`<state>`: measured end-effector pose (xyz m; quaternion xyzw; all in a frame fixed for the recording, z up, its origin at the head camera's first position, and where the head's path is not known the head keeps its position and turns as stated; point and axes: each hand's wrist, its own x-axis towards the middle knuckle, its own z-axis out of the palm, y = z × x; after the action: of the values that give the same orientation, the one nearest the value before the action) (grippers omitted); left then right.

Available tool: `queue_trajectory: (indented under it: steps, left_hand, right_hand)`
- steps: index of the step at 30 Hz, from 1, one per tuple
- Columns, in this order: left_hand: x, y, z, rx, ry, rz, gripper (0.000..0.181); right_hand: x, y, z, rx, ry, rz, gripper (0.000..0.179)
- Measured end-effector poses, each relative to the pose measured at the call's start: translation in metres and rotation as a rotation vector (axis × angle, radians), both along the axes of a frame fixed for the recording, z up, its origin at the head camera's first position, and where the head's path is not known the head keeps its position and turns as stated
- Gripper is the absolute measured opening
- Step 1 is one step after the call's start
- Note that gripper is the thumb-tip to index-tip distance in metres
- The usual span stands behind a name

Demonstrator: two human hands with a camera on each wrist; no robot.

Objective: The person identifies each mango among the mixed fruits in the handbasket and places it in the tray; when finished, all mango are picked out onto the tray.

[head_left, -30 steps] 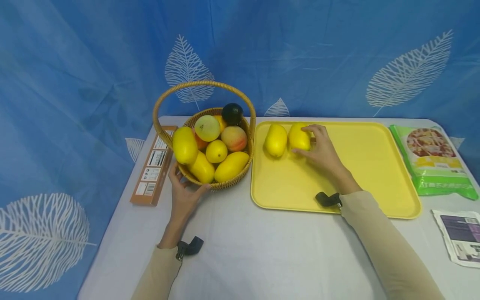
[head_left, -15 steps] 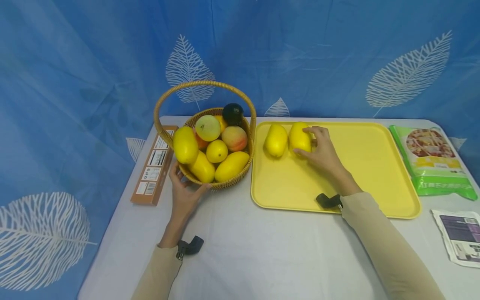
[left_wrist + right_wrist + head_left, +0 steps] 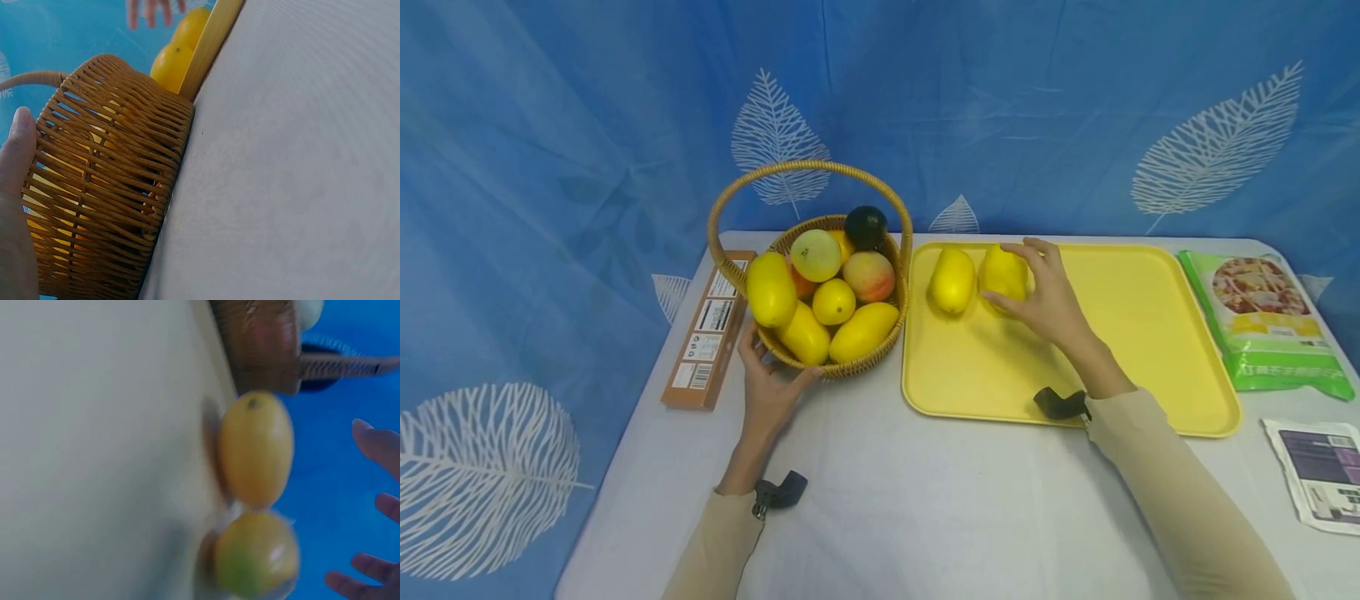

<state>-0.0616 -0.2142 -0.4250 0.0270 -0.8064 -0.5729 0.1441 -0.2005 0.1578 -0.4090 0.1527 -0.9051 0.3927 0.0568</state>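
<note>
My left hand grips the lower front left of a wicker basket, its thumb against the weave in the left wrist view. Mangoes, a lemon, a peach, a dark avocado and a pale green round fruit fill it. Two yellow mangoes lie side by side on the yellow tray: a left mango and a right mango. Over the right one hovers my right hand, fingers spread. The right wrist view shows those fingers apart from both mangoes.
Left of the basket lies a long brown box. To the tray's right are a green food packet and a small purple and white packet. A blue curtain hangs behind the table.
The right hand's fingers have come away from the right mango and lifted slightly; that mango sits a touch further right than before. The left hand and basket stay put.
</note>
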Motion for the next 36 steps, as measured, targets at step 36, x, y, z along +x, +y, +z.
queue_trajectory:
  steps: [36]
  left_hand:
    - [-0.012,-0.015,-0.038,-0.013,0.06,0.005,0.107]
  right_hand:
    - [0.015,-0.162,0.026,0.11,-0.005,0.631,0.07]
